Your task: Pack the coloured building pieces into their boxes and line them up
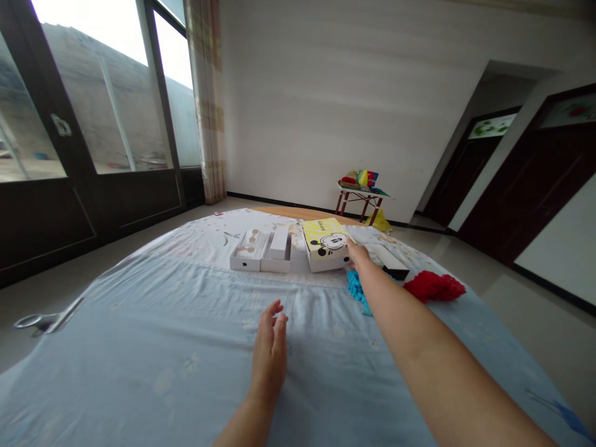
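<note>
My right hand [357,254] reaches far forward and touches the right edge of a yellow box [326,243] printed with a cartoon mouse; its fingers are closed at the box's corner. My left hand [270,347] hovers open over the pale blue sheet [162,335], fingers together and stretched out, holding nothing. Left of the yellow box lie an open white box tray [249,251] and a white box [279,245]. A blue knobbly item [356,288] lies partly hidden under my right forearm, and a red frilly item [433,287] lies to its right.
A black-and-white long box [391,261] lies behind the red item. A small red-legged table [361,195] with colourful things stands by the far wall. Large windows and a curtain [207,99] are on the left, dark doors on the right. A metal object [41,320] lies at the sheet's left edge.
</note>
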### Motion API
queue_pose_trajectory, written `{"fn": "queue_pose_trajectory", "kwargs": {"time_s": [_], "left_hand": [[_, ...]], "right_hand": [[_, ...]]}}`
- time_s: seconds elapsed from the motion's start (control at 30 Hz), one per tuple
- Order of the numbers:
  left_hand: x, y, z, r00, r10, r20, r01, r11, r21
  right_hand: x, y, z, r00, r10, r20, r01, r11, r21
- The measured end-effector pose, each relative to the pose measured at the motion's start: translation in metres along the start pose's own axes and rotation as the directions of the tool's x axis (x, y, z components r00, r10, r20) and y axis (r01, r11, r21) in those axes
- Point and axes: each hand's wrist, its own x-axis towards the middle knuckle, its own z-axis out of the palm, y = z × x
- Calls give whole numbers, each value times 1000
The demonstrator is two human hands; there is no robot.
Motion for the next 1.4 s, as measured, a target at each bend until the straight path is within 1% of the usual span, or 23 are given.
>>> {"fn": "queue_pose_trajectory", "kwargs": {"time_s": [0.1, 0.17, 0.23, 0.27, 0.3, 0.33, 0.37, 0.4, 0.43, 0.47, 0.5, 0.53, 0.6, 0.67, 0.73, 0.8, 0.9, 1.0, 1.1, 1.17, 1.3, 1.4], "left_hand": [[0, 1, 0, 1000, 3, -4, -3, 1000, 8], [1, 2, 0, 1000, 4, -1, -4, 1000, 8], [0, 4, 1, 1000, 3, 5, -3, 1000, 9], [0, 4, 1, 1000, 1, 7, -1, 1000, 11], [0, 5, 1, 1000, -1, 10, 1, 1000, 12], [0, 5, 1, 1000, -3, 12, 3, 1000, 13], [0, 6, 1, 1000, -6, 14, 6, 1000, 14], [0, 6, 2, 1000, -8, 16, 7, 1000, 14], [0, 6, 2, 1000, -9, 16, 9, 1000, 15], [1, 6, 2, 1000, -11, 16, 11, 1000, 15], [1, 6, 2, 1000, -12, 16, 12, 1000, 15], [1, 7, 2, 1000, -11, 16, 10, 1000, 14], [0, 8, 2, 1000, -3, 24, 2, 1000, 12], [0, 9, 2, 999, 5, 32, -6, 1000, 17], [0, 11, 2, 999, 6, 37, -7, 1000, 28], [0, 12, 1, 999, 0, 40, -1, 999, 38], [1, 12, 1, 998, -4, 58, 1, 999, 46], [3, 11, 2, 997, 9, 78, -14, 998, 61], [4, 8, 3, 995, 25, 93, -33, 996, 80], [5, 7, 4, 994, 39, 101, -48, 995, 93], [7, 4, 5, 991, 63, 117, -77, 990, 121], [4, 5, 5, 986, 98, 137, -120, 979, 165]], "right_hand": [[1, -2, -8, 995, 78, -59, -85, 989, -121], [-3, -6, -12, 992, 81, -100, -98, 979, -179], [-12, -10, -12, 991, 45, -128, -72, 975, -213], [-18, -11, -10, 991, -11, -133, -22, 970, -242], [-25, -13, -7, 988, -95, -125, 56, 956, -287], [-32, -15, -2, 975, -203, -94, 160, 925, -346], [-40, -16, 3, 946, -322, -40, 278, 869, -410], [-48, -16, 9, 905, -425, 37, 393, 796, -461], [-55, -17, 15, 863, -490, 124, 483, 726, -491], [-62, -17, 20, 833, -515, 201, 539, 675, -503], [-66, -17, 24, 816, -514, 263, 570, 645, -510], [-70, -17, 27, 814, -497, 301, 577, 631, -518], [-74, -18, 29, 832, -446, 329, 553, 631, -544], [-76, -20, 27, 858, -407, 315, 513, 640, -572], [-81, -22, 23, 862, -409, 299, 505, 646, -572], [-90, -24, 19, 840, -457, 292, 540, 648, -537], [-116, -18, 13, 784, -536, 314, 620, 644, -448], [-149, -5, 5, 754, -565, 335, 656, 665, -357], [-181, 9, -8, 737, -583, 343, 673, 685, -279], [-197, 18, -19, 729, -592, 344, 678, 694, -240], [-217, 40, -35, 733, -591, 336, 670, 713, -206], [-227, 59, -39, 760, -562, 327, 638, 741, -208]]}}
